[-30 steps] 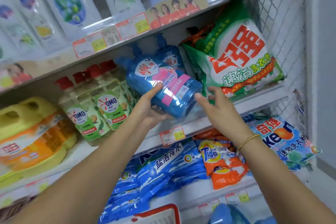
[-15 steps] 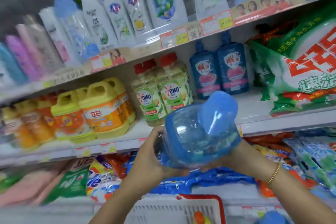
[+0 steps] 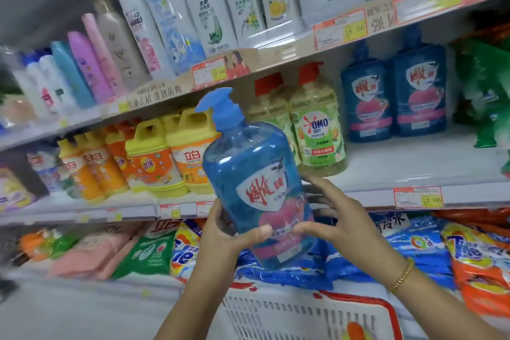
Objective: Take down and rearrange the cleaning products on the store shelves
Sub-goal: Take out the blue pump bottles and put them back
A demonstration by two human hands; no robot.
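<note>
A blue pump bottle [image 3: 254, 174] with a red-and-white label is held upright in front of the middle shelf [image 3: 414, 163], tilted slightly left. My left hand [image 3: 223, 237] grips its lower left side, thumb across the front. My right hand [image 3: 339, 218] holds its right side, fingers spread around the back and thumb on the label. Two matching blue bottles [image 3: 394, 91] stand on the middle shelf to the right, with bare shelf in front of them.
Green OMO bottles [image 3: 314, 129] and yellow-capped orange jugs [image 3: 176, 157] stand behind the held bottle. Shampoo bottles [image 3: 193, 16] fill the top shelf. Detergent bags [image 3: 414, 245] lie on the bottom shelf. A white basket with a red rim [image 3: 303, 317] sits below my hands.
The bottle came off the middle shelf, was pulled toward me and turned upright with its label facing me. The view swung left along the shelves. Both hands kept hold of it.
</note>
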